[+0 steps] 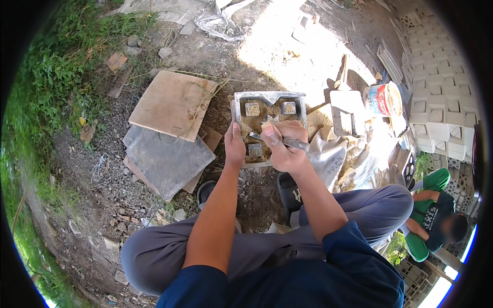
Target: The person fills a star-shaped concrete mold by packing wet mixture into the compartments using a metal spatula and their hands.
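A grey square block mould [269, 96] lies on the ground in front of me, between my feet. Sandy mix [272, 110] fills it around several small square posts. Along its left side my left hand [234, 147] grips the rim, with the thumb pointing up and some fingers hidden. My right hand [287, 146], over the mould's right half, is closed around a small grey hand tool [296, 144]. The tool's thin end points left above the mix. I cannot make out what kind of tool it is, as the fist hides its middle.
Wooden boards [172, 105] and a grey slab [172, 159] lie stacked at the left. To the right are a pale panel [351, 113], a bucket [382, 100] and crumpled sacking [328, 154]. Patterned blocks [441, 87] line the far right. Another person [431, 215] sits at lower right.
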Demonstrator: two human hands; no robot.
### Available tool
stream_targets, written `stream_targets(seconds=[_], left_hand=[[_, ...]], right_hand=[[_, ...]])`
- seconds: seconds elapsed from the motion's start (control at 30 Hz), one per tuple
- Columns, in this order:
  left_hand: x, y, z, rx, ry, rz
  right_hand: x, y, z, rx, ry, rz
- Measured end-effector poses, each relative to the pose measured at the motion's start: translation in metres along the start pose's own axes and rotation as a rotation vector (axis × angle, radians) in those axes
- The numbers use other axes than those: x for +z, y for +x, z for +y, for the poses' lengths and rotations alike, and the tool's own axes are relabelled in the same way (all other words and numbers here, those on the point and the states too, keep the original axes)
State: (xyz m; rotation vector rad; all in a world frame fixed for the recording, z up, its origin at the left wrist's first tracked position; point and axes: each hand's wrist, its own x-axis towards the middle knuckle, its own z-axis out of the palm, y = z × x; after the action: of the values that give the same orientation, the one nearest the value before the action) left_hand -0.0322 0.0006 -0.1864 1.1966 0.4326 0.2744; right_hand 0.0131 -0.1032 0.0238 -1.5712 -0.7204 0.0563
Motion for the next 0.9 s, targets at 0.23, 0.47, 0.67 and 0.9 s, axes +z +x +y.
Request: stream_targets(seconds=[0.23, 0.47, 0.67, 0.9], left_hand=[[0.003, -0.003, 0.002, -0.049, -0.039, -0.009], [0.0, 0.0, 0.004, -0.067, -0.01, 0.003], [0.006, -0.002, 0.006, -0.025, 0.007, 0.034], [-0.006, 0.001, -0.011, -0.006, -0.005, 0.043]], right_hand=[[-0.009, -0.013, 0.012, 0.059, 0.073, 0.026], [-0.004, -0.003, 0.022, 0.034, 0.176, -0.057], [-0.013, 0.0, -0.004, -0.121, 0.18, -0.008], [-0.019, 0.006, -0.014, -0.009, 0.097, -0.127]])
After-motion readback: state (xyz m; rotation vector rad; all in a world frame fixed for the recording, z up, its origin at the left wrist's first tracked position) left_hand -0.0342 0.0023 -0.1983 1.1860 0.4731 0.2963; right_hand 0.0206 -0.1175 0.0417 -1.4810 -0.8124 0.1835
